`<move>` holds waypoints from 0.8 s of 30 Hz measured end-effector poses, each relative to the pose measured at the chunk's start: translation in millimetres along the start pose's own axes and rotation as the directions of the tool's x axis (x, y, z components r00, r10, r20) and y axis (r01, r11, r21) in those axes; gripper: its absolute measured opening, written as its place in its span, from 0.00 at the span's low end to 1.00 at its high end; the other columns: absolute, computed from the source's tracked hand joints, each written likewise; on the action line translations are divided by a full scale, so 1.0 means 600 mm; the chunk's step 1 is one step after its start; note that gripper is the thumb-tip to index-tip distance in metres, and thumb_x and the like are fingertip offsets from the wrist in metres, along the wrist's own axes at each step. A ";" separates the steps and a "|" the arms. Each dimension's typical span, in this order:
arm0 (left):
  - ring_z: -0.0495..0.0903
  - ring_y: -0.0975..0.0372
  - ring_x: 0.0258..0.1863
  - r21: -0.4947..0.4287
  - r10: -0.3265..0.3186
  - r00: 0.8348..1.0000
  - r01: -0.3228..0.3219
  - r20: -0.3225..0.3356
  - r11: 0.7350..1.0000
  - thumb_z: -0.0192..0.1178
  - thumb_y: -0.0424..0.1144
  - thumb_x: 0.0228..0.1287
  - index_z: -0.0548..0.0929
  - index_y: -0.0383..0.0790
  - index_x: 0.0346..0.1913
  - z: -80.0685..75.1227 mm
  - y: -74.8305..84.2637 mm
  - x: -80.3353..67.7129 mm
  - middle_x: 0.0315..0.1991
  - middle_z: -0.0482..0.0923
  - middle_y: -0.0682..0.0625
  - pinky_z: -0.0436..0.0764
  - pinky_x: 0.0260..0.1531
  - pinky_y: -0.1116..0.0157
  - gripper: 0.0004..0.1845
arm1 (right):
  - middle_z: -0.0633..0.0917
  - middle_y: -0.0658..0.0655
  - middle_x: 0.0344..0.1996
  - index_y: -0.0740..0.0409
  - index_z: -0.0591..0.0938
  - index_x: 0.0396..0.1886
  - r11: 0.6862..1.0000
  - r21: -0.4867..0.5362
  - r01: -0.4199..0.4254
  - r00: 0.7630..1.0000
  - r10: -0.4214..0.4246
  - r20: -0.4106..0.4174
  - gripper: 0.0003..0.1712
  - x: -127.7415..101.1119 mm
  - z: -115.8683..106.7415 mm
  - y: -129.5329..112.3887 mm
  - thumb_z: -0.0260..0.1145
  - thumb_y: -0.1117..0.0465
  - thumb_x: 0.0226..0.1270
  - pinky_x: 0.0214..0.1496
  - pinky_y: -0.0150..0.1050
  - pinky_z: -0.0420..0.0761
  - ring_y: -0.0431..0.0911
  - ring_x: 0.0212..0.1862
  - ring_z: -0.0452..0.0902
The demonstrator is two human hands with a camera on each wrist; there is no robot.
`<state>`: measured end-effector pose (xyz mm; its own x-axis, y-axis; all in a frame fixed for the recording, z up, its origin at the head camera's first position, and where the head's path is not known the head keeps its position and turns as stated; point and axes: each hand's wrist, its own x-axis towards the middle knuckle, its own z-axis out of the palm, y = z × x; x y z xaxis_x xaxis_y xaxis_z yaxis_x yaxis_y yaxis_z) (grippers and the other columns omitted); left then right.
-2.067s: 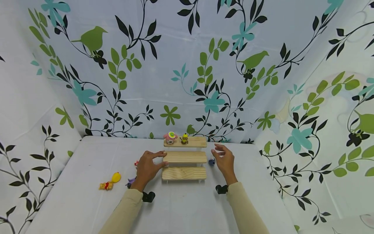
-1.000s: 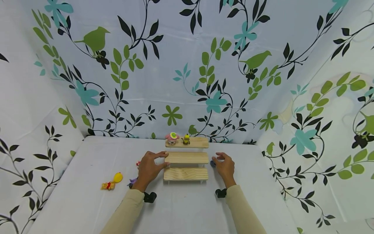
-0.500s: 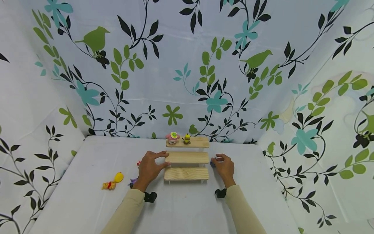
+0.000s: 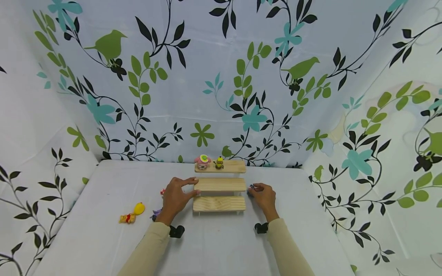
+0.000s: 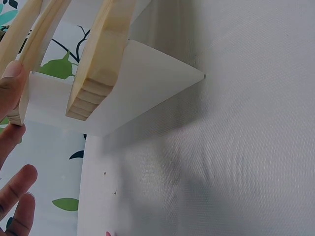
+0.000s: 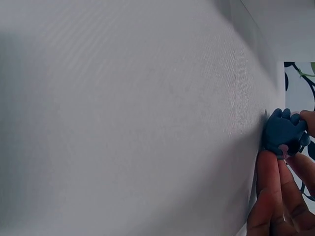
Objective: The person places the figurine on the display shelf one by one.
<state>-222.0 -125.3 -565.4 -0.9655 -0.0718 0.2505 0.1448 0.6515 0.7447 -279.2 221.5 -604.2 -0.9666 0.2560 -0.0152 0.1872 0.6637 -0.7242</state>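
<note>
My left hand [image 4: 174,200] grips the left end of the middle board [image 4: 219,184] of a three-step wooden display shelf. In the left wrist view its thumb and a finger pinch the board, while the other fingers [image 5: 19,182] stand free. Right of the shelf, my right hand [image 4: 266,197] pinches a small blue toy figure [image 6: 283,132] low against the white tabletop. In the head view the fingers mostly hide that figure. On the top board [image 4: 235,167] stand a pink figure [image 4: 202,162] and a yellow-green figure [image 4: 219,163]. The bottom board [image 4: 219,204] holds nothing.
Left on the white table [image 4: 214,245] lie a yellow bear figure [image 4: 127,218] with a yellow balloon [image 4: 139,208] and a purple figure [image 4: 156,214]. A red-and-white item [image 4: 162,192] is partly behind my left hand. A patterned cloth [image 4: 193,96] hangs behind.
My right hand has come down toward the shelf's right side, and its parted fingers have closed on the blue figure. The left hand keeps its grip on the middle board.
</note>
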 end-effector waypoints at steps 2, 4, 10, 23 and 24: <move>0.82 0.48 0.53 -0.002 0.006 1.000 -0.006 -0.003 1.000 0.83 0.48 0.54 0.92 0.54 0.58 0.000 0.000 0.000 0.60 0.89 0.56 0.80 0.49 0.49 0.26 | 0.92 0.61 0.45 0.57 0.90 0.55 1.000 -0.004 0.001 1.000 -0.001 0.007 0.20 0.000 -0.002 0.002 0.78 0.53 0.68 0.57 0.55 0.82 0.56 0.52 0.87; 0.82 0.48 0.53 0.000 0.011 1.000 -0.011 -0.007 1.000 0.83 0.48 0.54 0.92 0.54 0.58 0.000 0.000 0.000 0.60 0.89 0.56 0.80 0.49 0.50 0.26 | 0.92 0.61 0.45 0.58 0.90 0.55 1.000 -0.004 0.008 1.000 -0.008 0.013 0.20 -0.001 -0.004 0.004 0.77 0.54 0.68 0.55 0.54 0.83 0.56 0.51 0.87; 0.82 0.48 0.53 0.006 0.011 1.000 -0.011 0.000 1.000 0.83 0.50 0.54 0.92 0.54 0.58 0.000 0.001 0.000 0.61 0.89 0.56 0.80 0.49 0.50 0.26 | 0.92 0.59 0.44 0.57 0.90 0.54 1.000 0.028 -0.001 1.000 0.001 0.022 0.20 0.000 -0.009 0.007 0.78 0.52 0.67 0.49 0.46 0.81 0.53 0.49 0.85; 0.82 0.48 0.53 0.002 0.015 1.000 -0.015 -0.005 1.000 0.83 0.50 0.54 0.92 0.55 0.58 0.002 -0.003 0.001 0.60 0.89 0.56 0.80 0.49 0.50 0.27 | 0.91 0.61 0.43 0.58 0.90 0.53 0.979 0.199 0.048 0.999 -0.047 -0.010 0.20 0.006 -0.018 0.010 0.80 0.54 0.65 0.32 0.33 0.85 0.42 0.32 0.88; 0.82 0.48 0.53 0.002 0.014 1.000 -0.014 -0.005 1.000 0.83 0.50 0.54 0.92 0.55 0.58 0.003 -0.004 0.001 0.60 0.89 0.56 0.80 0.49 0.50 0.27 | 0.91 0.62 0.43 0.58 0.90 0.53 0.974 0.223 0.049 0.999 -0.049 -0.008 0.20 0.005 -0.020 0.009 0.80 0.55 0.65 0.32 0.33 0.86 0.42 0.31 0.88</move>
<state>-222.9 -125.6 -567.8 -0.9621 -0.0663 0.2645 0.1582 0.6543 0.7395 -279.3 234.5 -600.1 -0.9731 0.2289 0.0258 0.0954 0.5025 -0.8593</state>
